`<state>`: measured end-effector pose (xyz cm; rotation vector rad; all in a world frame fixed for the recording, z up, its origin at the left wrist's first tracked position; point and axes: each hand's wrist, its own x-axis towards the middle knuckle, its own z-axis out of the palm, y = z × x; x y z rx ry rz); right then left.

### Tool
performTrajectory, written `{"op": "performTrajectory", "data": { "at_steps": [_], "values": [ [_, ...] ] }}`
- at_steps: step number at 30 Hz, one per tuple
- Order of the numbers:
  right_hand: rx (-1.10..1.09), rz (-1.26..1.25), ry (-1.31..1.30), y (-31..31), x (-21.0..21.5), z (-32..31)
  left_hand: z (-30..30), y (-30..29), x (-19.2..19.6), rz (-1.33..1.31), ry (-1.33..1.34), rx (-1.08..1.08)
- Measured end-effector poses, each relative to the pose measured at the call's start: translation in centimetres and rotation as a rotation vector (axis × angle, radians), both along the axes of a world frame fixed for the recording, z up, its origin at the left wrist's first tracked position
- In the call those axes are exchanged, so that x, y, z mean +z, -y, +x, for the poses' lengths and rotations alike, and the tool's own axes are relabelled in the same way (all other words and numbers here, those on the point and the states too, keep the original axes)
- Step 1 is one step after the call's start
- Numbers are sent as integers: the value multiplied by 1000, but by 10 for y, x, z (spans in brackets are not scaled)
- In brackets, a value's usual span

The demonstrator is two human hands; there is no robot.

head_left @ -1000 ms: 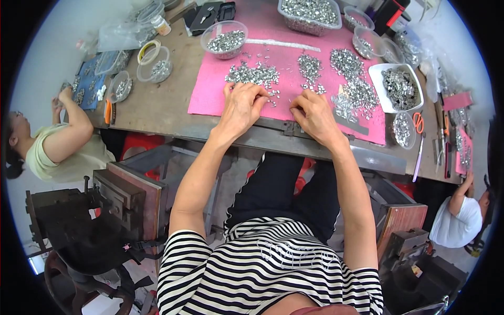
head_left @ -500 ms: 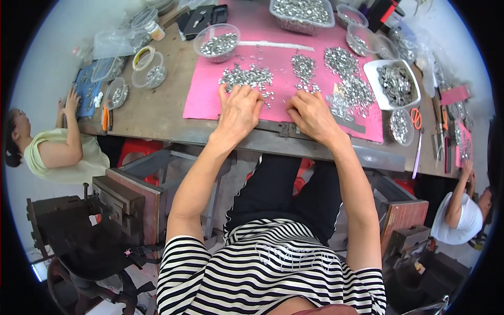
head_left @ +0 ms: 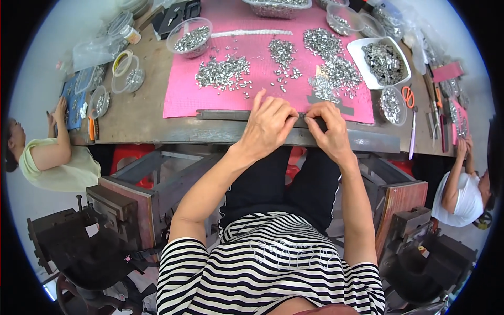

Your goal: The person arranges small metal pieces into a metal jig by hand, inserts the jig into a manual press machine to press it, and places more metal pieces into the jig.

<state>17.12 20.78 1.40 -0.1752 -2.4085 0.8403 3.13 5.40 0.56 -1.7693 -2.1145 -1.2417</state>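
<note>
My left hand [head_left: 269,123] and my right hand [head_left: 329,128] meet over a long dark metal bar [head_left: 226,115] along the near edge of the pink mat [head_left: 181,100]. Thumbs and index fingers of both are pinched close together at the bar; whatever they grip is too small to tell. On the mat beyond lie loose small silver metal pieces: a left pile [head_left: 223,72], a middle pile [head_left: 282,51] and a right pile [head_left: 341,72]. Longer silver pieces [head_left: 324,88] sit beside a flat grey strip [head_left: 342,108] just past my right hand.
A clear tub of pieces [head_left: 202,48] stands at the mat's far left. Right of the mat are a white tray [head_left: 358,59], a small tub [head_left: 391,105], orange scissors [head_left: 408,96] and a purple-handled tool [head_left: 412,140]. One person sits on each side [head_left: 63,163] of me.
Both hands have drawn back from the piles to the metal bar. The left moved right, and the two pinches now come together. The whole view has shifted slightly.
</note>
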Motion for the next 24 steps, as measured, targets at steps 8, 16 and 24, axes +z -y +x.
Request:
{"op": "performTrajectory", "data": {
  "at_steps": [8,16,24],
  "values": [
    [-42,154,-49,7,-3,-2,3,-5,-5,-17,-22,-16],
    [-56,-18,-58,7,-1,4,-48,38,4,-22,21,349],
    [-68,48,-52,9,11,-52,-72,68,0,4,-66,473]
  ]
}}
